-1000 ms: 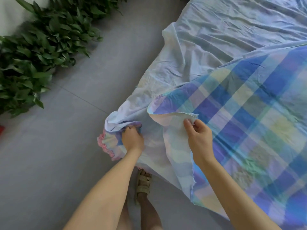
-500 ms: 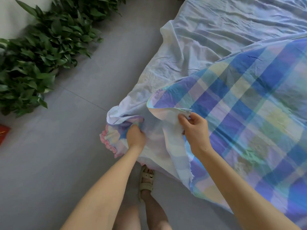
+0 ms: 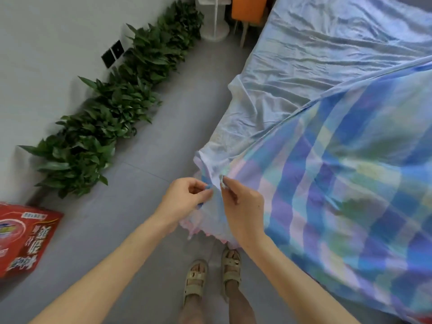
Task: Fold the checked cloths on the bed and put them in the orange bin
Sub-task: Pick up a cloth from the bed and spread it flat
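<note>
Checked cloth (image 3: 339,183) spread on bed (image 3: 327,54), stretched away up-right from both hands. Near corner pinched by left hand (image 3: 187,197) and right hand (image 3: 243,206), held side by side. Orange bin (image 3: 247,8) seen far ahead

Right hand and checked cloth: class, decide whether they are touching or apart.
Touching. Head view: the right hand pinches the checked cloth between its fingertips, with no gap.

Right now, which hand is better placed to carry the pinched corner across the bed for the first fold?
Probably the right hand. Both hands pinch the checked cloth at its near corner, but the right forearm lies over the cloth, while the left hand is out over the floor.
</note>
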